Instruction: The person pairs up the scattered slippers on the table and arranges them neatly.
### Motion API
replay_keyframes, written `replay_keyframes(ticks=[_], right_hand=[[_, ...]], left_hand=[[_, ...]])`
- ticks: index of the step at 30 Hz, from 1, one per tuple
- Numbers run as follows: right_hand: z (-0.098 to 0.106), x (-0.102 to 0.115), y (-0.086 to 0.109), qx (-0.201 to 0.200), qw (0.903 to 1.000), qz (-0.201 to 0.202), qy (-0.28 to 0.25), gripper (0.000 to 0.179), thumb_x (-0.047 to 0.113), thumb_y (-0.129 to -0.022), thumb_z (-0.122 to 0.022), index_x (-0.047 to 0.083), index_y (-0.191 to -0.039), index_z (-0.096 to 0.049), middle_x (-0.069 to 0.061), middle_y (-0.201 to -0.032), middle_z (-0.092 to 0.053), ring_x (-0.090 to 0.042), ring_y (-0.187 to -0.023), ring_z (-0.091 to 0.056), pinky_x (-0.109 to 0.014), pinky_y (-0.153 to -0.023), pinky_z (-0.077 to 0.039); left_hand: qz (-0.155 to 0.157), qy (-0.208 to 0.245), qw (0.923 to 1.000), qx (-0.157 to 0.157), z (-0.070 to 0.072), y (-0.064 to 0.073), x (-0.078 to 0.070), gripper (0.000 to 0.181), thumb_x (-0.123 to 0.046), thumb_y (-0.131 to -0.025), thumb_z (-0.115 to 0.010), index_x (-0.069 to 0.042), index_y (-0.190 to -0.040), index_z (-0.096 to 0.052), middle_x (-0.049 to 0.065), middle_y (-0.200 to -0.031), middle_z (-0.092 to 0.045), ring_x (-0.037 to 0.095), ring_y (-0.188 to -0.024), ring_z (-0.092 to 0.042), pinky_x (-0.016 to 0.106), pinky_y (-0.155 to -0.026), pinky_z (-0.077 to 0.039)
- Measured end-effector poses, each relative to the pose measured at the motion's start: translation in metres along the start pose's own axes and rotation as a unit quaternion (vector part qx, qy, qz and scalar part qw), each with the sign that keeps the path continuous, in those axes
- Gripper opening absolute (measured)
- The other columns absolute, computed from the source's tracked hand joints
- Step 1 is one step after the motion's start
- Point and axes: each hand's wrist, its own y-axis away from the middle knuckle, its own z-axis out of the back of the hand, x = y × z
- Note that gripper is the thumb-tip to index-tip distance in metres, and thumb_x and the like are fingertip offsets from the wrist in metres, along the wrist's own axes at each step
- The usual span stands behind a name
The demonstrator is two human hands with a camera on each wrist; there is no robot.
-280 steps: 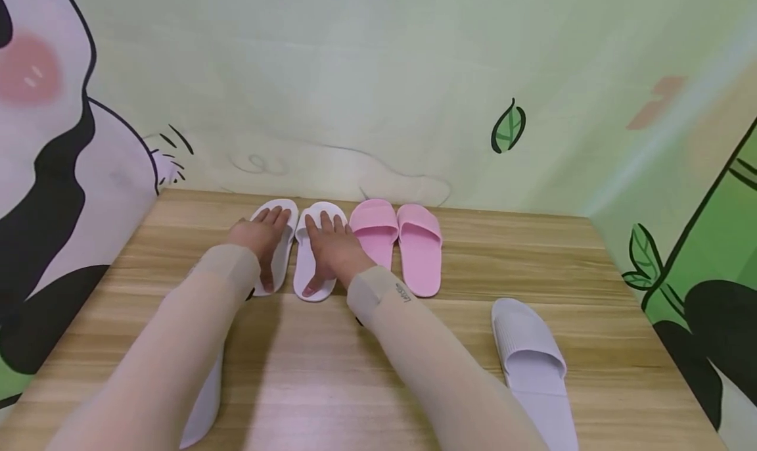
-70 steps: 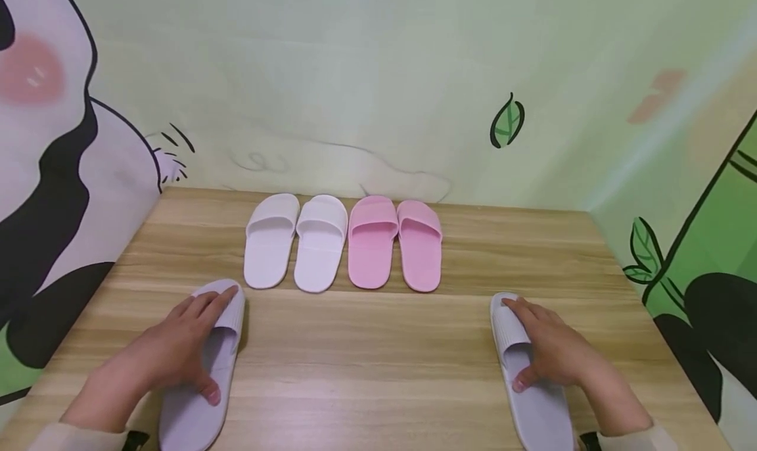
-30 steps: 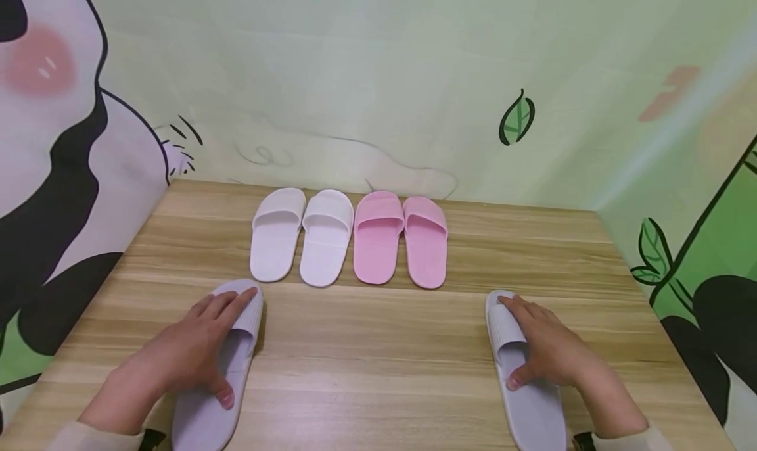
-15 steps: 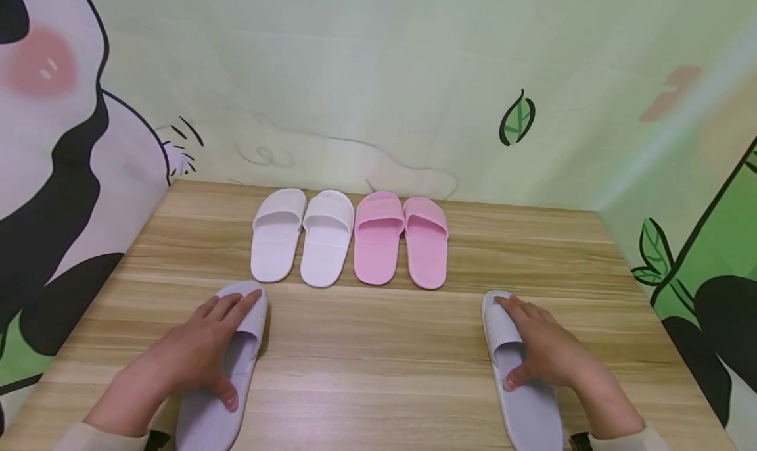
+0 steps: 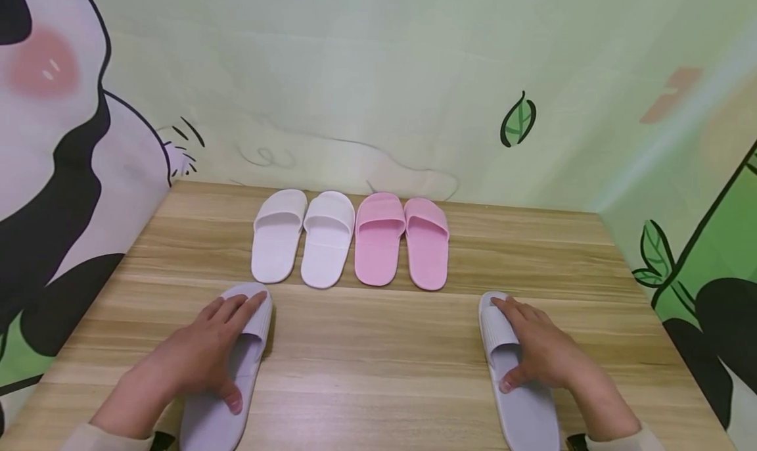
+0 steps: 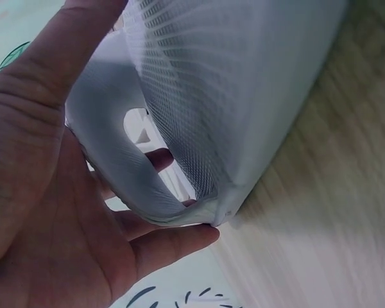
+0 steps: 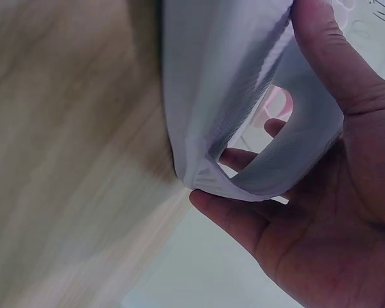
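At the left, the left hand (image 5: 204, 349) holds a pale grey slide slipper (image 5: 213, 421), its fingers arched over the ribbed strap and its thumb on the inner edge, likely because a span across the strap steadies both sides at once. Ahead of that hand, slightly to its right, a white slide (image 5: 278, 240) starts the row, toe toward the back wall (image 5: 355, 76); the grey toe nearly meets its heel, leaving little forward room there. Next, ahead and further right, come a second white slide (image 5: 324, 247), a pink slide (image 5: 378, 244) and another pink slide (image 5: 428, 250), side by side by colour, apparently so each pair reads together. Between the hands, the wood-grain surface (image 5: 372, 365) gives wide sideways room. At the right, the right hand (image 5: 544, 356) grips the other grey slide (image 5: 526, 411) in mirror fashion, thumb inward, fingers over the strap; bare boards lie ahead of it up to the wall, and the right wall (image 5: 662, 162) bounds its outer side.
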Motion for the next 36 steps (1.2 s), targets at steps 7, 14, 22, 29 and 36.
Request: replay_keyframes(ticks=[7, 14, 22, 29, 36], right_hand=[[-0.002, 0.003, 0.000, -0.005, 1.0000, 0.006, 0.002, 0.138, 0.045, -0.041, -0.102, 0.011, -0.157, -0.035, -0.036, -0.157, -0.038, -0.059, -0.137, -0.042, -0.074, -0.103, -0.043], [-0.002, 0.006, 0.000, -0.006, 0.9999, 0.007, 0.008, 0.139, 0.046, -0.041, -0.102, 0.011, -0.157, -0.035, -0.036, -0.157, -0.038, -0.059, -0.137, -0.042, -0.073, -0.104, -0.043], [-0.005, 0.010, -0.002, -0.003, 1.0000, 0.005, 0.001, 0.139, 0.045, -0.042, -0.102, 0.012, -0.158, -0.034, -0.035, -0.158, -0.037, -0.059, -0.139, -0.041, -0.074, -0.103, -0.043], [-0.005, 0.012, -0.002, -0.003, 0.9999, 0.011, 0.004, 0.138, 0.046, -0.043, -0.102, 0.012, -0.158, -0.034, -0.036, -0.158, -0.037, -0.059, -0.139, -0.040, -0.074, -0.104, -0.042], [-0.006, 0.014, -0.003, -0.009, 0.9997, 0.022, 0.008, 0.139, 0.049, -0.042, -0.101, 0.011, -0.158, -0.035, -0.036, -0.157, -0.039, -0.059, -0.137, -0.043, -0.073, -0.102, -0.045]], left_hand=[[-0.009, -0.005, 0.9999, -0.009, -0.001, -0.001, -0.003, 0.164, -0.068, -0.027, -0.096, -0.016, -0.164, -0.022, 0.029, -0.156, -0.040, 0.063, -0.140, -0.037, 0.073, -0.091, -0.052], [-0.011, -0.004, 0.9999, -0.006, 0.000, -0.004, -0.010, 0.163, -0.063, -0.027, -0.099, -0.016, -0.164, -0.023, 0.027, -0.157, -0.040, 0.061, -0.140, -0.037, 0.072, -0.091, -0.053], [-0.003, -0.002, 0.9999, 0.010, -0.001, -0.005, -0.015, 0.164, -0.060, -0.027, -0.100, -0.017, -0.165, -0.022, 0.028, -0.159, -0.038, 0.064, -0.141, -0.035, 0.073, -0.089, -0.053], [-0.005, -0.006, 0.9997, 0.021, -0.001, -0.008, -0.020, 0.165, -0.060, -0.027, -0.101, -0.017, -0.165, -0.021, 0.029, -0.160, -0.036, 0.066, -0.140, -0.034, 0.075, -0.092, -0.051], [-0.012, -0.010, 0.9998, 0.016, -0.002, -0.010, -0.026, 0.164, -0.058, -0.028, -0.101, -0.016, -0.165, -0.022, 0.028, -0.161, -0.036, 0.064, -0.141, -0.035, 0.073, -0.092, -0.052]])
